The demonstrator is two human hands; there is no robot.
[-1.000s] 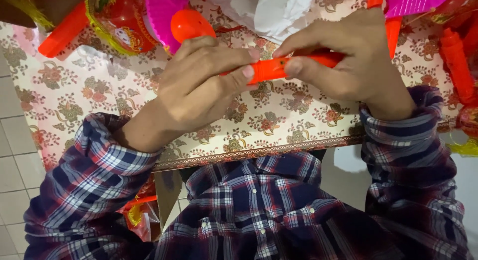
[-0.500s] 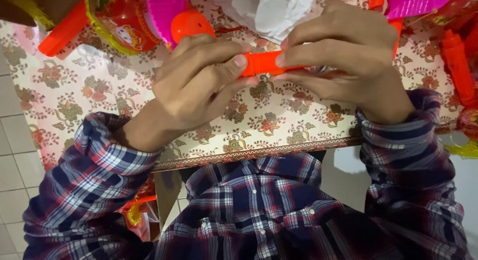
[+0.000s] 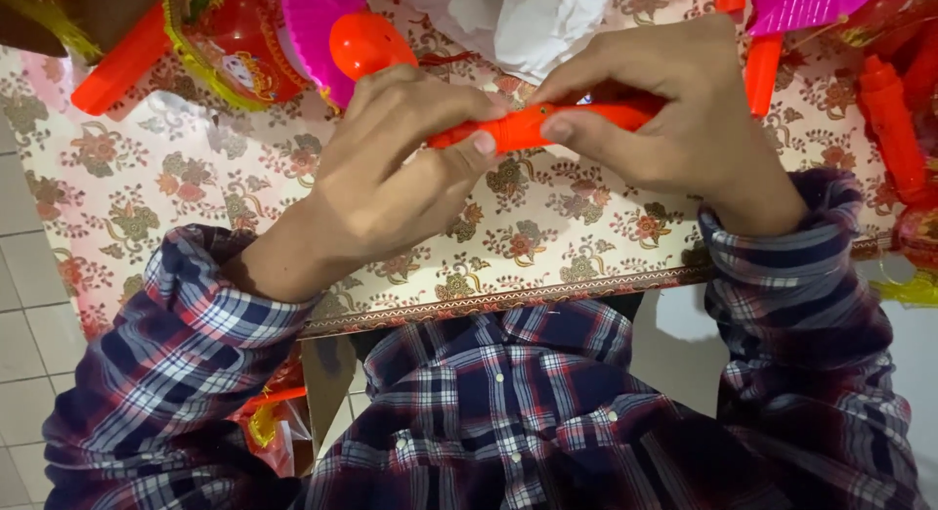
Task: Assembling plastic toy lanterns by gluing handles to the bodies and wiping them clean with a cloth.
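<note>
Both hands cover most of the orange plastic stick [image 3: 518, 129]; only its middle shows, its ends hidden under fingers. At twelve o'clock the white crumpled paper [image 3: 532, 17] and pink fan [image 3: 308, 21] are cut by the top edge. At three o'clock, the orange bottle-shaped piece [image 3: 889, 119] blurs near the edge.

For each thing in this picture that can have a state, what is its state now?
Left hand: closed around one end of the orange stick.
Right hand: closed around the other end.
Orange stick: held level above the table, between both hands.
Table: covered with a flowered cloth.
White paper: crumpled, lying on the table.
Orange ball: resting beside the pink fan.
</note>
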